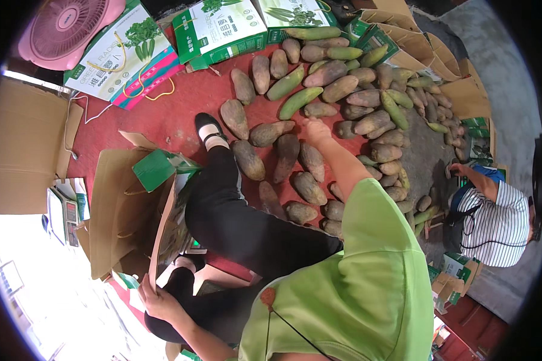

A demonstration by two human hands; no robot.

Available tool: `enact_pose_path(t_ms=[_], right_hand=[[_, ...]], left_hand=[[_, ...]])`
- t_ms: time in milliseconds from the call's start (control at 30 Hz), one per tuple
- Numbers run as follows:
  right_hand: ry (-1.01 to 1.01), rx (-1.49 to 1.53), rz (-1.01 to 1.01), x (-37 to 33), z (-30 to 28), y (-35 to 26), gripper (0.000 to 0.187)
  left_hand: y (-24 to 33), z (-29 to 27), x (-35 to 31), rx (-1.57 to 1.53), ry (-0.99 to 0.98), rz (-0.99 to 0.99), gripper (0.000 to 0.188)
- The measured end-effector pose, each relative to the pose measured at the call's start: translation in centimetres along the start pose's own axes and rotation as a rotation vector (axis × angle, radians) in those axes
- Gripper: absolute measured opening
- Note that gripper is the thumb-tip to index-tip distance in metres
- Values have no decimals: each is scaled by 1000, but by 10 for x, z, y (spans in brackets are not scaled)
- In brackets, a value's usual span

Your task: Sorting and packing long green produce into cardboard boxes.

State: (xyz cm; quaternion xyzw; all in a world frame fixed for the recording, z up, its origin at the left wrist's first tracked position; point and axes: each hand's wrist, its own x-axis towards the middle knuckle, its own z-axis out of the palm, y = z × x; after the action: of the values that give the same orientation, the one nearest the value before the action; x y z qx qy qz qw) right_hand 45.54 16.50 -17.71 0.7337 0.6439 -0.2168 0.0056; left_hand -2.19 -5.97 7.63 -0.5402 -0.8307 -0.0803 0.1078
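Note:
My left hand (158,302) is closed on the lower edge of an upright cardboard box (117,207), its flaps raised, beside my legs. My right arm reaches out over the floor among many large, soil-dusted radishes (286,157), some green and some brownish pink. My right hand (317,129) is down beside a radish (320,109) and close to another radish (271,133). Its fingers are small and bunched in the view, so I cannot tell whether they grip anything. Below my right wrist lies one more radish (311,160).
A pink fan (66,27) and printed green-and-white cartons (223,30) stand at the far left and back. Open brown boxes (403,39) stand behind the pile. A person in a striped shirt (494,225) is at the right. A scale (65,210) sits at the left.

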Motion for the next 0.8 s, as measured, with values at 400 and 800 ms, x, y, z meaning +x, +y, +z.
enact_pose_path(t_ms=[400, 800], right_hand=[[-77, -133, 166, 49, 14, 36, 51], [336, 823, 770, -15, 84, 103, 60]], left_hand=[[-4, 8, -1, -48, -33, 40, 33], [-11, 13, 1, -22, -36, 40, 22]])
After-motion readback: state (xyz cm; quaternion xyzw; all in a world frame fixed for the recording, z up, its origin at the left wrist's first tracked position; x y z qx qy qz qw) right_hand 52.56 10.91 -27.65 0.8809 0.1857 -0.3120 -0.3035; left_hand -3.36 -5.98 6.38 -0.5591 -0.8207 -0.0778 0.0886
